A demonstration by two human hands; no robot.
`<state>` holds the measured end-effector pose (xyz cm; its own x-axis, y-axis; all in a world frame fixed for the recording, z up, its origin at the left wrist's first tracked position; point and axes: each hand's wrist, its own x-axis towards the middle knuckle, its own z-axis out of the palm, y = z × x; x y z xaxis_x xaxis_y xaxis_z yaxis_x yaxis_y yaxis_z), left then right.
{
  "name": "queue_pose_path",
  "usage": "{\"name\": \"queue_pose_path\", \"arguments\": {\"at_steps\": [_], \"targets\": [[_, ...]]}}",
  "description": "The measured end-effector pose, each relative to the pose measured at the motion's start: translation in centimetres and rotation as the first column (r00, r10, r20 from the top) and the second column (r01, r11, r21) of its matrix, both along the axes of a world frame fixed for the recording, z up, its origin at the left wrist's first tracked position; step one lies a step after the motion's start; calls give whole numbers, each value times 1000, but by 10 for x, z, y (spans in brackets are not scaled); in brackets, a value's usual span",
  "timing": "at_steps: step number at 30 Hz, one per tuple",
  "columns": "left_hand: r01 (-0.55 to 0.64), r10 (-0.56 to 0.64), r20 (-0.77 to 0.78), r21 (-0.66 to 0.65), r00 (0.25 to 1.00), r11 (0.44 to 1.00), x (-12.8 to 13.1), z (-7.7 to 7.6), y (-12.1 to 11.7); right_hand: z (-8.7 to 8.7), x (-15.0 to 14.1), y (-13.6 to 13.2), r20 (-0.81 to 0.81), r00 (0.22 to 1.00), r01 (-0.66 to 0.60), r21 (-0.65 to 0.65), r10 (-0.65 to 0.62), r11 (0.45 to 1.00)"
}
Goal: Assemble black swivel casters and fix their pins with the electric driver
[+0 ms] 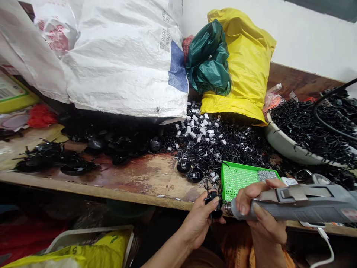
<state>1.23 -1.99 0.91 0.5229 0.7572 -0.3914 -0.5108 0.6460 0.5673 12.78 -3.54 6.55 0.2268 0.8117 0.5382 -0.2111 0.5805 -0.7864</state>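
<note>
My left hand (198, 219) is closed around a small black plastic part (213, 204) at the front edge of the workbench. My right hand (263, 208) grips a grey electric screwdriver (304, 204), held level with its tip pointing left. The tip meets or nearly meets the black part; the exact contact is hidden. Just behind my hands lies a bright green perforated tray (237, 178) with many small silvery screws (267, 175) in its right corner. Two round black pieces with metal and white bits (194, 175) rest left of the tray.
A heap of small black and white parts (203, 128) spreads behind the tray. White sacks (125, 56) and a yellow bag (248, 63) stand at the back. A wide bowl (287, 143) of black pieces is at right. Black assemblies (41, 154) lie left. A white cable (327, 245) hangs at right.
</note>
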Motion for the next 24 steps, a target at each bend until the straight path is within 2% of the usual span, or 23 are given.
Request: {"name": "queue_pose_path", "arguments": {"at_steps": [7, 13, 15, 17, 18, 19, 23, 24], "targets": [[30, -24, -46, 119, 999, 992, 1, 7, -4, 2, -4, -7, 107, 991, -70, -63, 77, 996], [47, -37, -101, 94, 994, 995, 2, 6, -9, -5, -2, -7, 132, 972, -199, 8, 196, 980], [80, -72, -108, 72, 991, 994, 2, 4, -12, -11, 2, -1, 147, 922, -371, 75, 358, 926], [112, -105, -105, 60, 989, 992, 3, 4, -15, -16, 5, 6, 228, 820, -565, 165, 526, 809], [120, -114, -101, 56, 988, 991, 3, 3, -16, -17, 6, 9, 269, 774, -627, 198, 573, 754], [125, -120, -98, 52, 988, 991, 2, 3, -16, -17, 6, 11, 294, 748, -658, 203, 596, 725], [116, -112, -106, 27, 988, 993, 0, 4, -14, -15, -1, 10, 104, 867, -492, 31, 487, 870], [121, -118, -115, 19, 986, 992, -1, 4, -14, -15, -3, 9, 65, 882, -468, 12, 466, 884]]}}
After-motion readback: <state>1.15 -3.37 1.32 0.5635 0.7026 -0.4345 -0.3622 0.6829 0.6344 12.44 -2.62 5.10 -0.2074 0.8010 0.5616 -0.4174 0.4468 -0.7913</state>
